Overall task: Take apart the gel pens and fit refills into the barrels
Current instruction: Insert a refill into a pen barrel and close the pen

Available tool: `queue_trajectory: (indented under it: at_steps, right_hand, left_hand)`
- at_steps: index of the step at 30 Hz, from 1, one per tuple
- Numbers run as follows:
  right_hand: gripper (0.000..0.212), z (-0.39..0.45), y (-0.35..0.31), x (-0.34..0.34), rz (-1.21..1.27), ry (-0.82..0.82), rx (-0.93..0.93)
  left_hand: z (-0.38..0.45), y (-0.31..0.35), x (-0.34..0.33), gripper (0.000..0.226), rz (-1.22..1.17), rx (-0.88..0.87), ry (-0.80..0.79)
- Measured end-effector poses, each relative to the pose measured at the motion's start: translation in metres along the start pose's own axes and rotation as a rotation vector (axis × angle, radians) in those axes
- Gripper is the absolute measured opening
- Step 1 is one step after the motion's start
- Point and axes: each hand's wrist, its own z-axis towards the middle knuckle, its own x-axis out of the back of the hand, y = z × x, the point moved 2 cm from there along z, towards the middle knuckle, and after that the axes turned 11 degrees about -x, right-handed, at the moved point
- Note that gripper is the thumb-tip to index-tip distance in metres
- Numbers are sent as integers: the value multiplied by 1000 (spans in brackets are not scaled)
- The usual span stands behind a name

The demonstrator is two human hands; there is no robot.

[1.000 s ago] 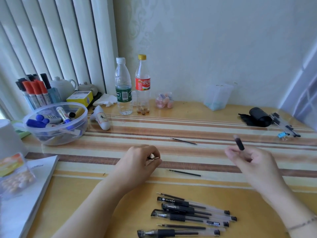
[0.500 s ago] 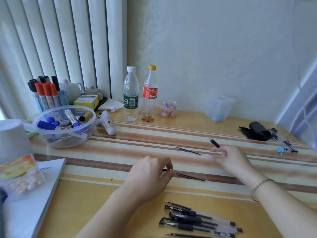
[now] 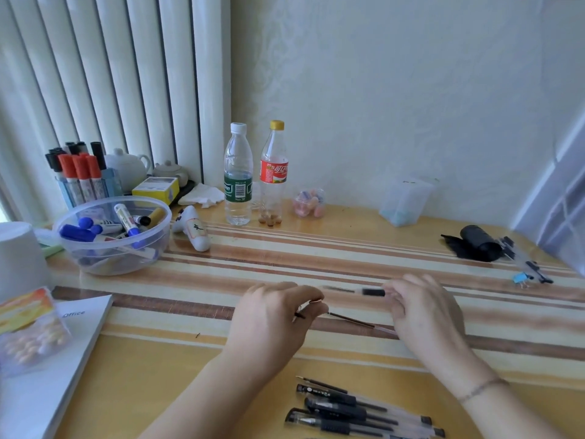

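My left hand (image 3: 272, 321) rests on the striped table, its fingertips pinched on a small pen part (image 3: 313, 302) that is mostly hidden. My right hand (image 3: 421, 312) is low over the table to the right and holds a short black pen piece (image 3: 373, 292) at its fingertips, blurred by motion. A thin dark refill (image 3: 351, 320) lies on the table between the two hands. A second refill (image 3: 338, 289) lies just beyond it, blurred. Several assembled gel pens (image 3: 364, 410) with clear barrels lie in a row at the near edge.
A clear bowl (image 3: 76, 258) of markers, a marker holder (image 3: 76, 175) and a white notebook (image 3: 53, 369) occupy the left. Two bottles (image 3: 250, 175) stand at the back. A black roll (image 3: 474, 242), pens and a blue clip (image 3: 520, 278) lie at the far right.
My right hand has moved left and down toward the table with the black pen piece. My left hand has stayed in place, still pinched. The view has tilted up.
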Motion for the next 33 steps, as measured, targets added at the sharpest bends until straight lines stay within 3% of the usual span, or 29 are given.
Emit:
queue_trajectory:
  at_steps: [5,9,15,19,21,26,31,33]
  right_hand:
    - [22,-33,-5,28,77,-1,141]
    - [24,-33,-3,26,25,-40,137]
    - [22,-37,-8,23,173,-101,153]
    - [14,-41,-9,27,203,-119,176]
    - [12,-40,-7,32,274,-213,145]
    - [50,-26,17,43,399,-300,75]
    - [16,-24,27,35,376,-336,65]
    - [21,-24,24,35,363,-345,89]
  left_hand:
    - [-4,3,-5,23,129,-111,-135]
    - [0,8,5,19,50,-125,-7]
    - [-4,6,-6,23,66,-173,-236]
    - [-6,6,-7,16,64,-186,-283]
    - [-8,4,-8,17,66,-187,-306]
    - [-7,-8,-5,20,26,-91,-194]
    - [-6,-9,-3,19,-9,-54,-108]
    - [-5,-9,-3,20,-11,-54,-109]
